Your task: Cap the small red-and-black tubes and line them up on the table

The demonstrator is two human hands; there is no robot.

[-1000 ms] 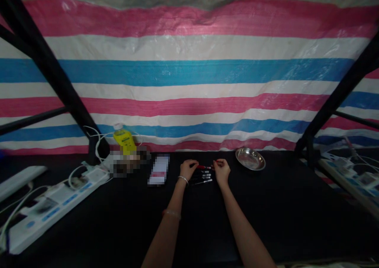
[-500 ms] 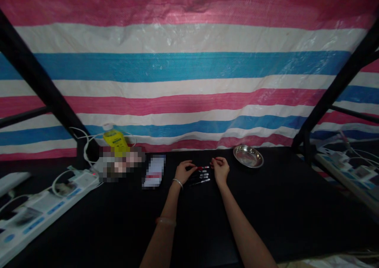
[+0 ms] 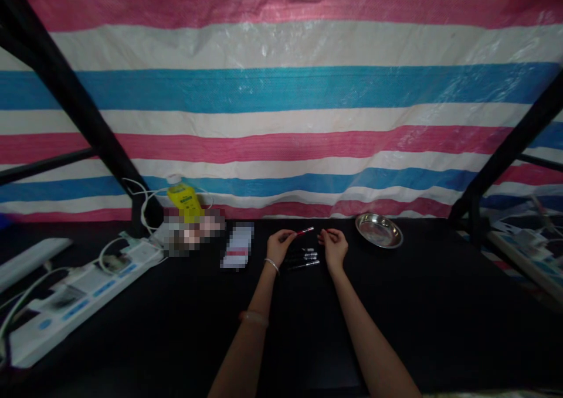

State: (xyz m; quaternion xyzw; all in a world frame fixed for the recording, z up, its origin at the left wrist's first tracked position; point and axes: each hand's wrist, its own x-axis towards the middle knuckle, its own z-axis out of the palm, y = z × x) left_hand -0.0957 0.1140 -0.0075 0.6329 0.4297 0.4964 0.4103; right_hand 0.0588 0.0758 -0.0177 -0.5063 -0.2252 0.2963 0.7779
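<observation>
Between thumb and fingertips, my left hand (image 3: 280,245) pinches a slim red pen (image 3: 304,232) with a pale, shiny end that points right. My right hand (image 3: 334,248) is closed in a pinch just right of that end. A small red piece shows at its fingertips, perhaps a pen cap; most of it is hidden by the fingers. The pen's tip and the right fingers are apart. Below, between both hands, several dark pens (image 3: 307,263) with clear, shiny ends lie side by side on the black tabletop (image 3: 303,327).
A round steel dish (image 3: 379,231) stands right of my right hand. To the left are a blurred-out phone-like slab (image 3: 238,245), a yellow bottle (image 3: 185,201) and a white power strip (image 3: 83,298) with cables. Striped sheeting (image 3: 281,122) hangs behind, between black frame posts.
My left hand has lifted the red pen up from beside the dark pens. The right hand keeps its pinch near the pen's end. The whole view has shifted slightly.
</observation>
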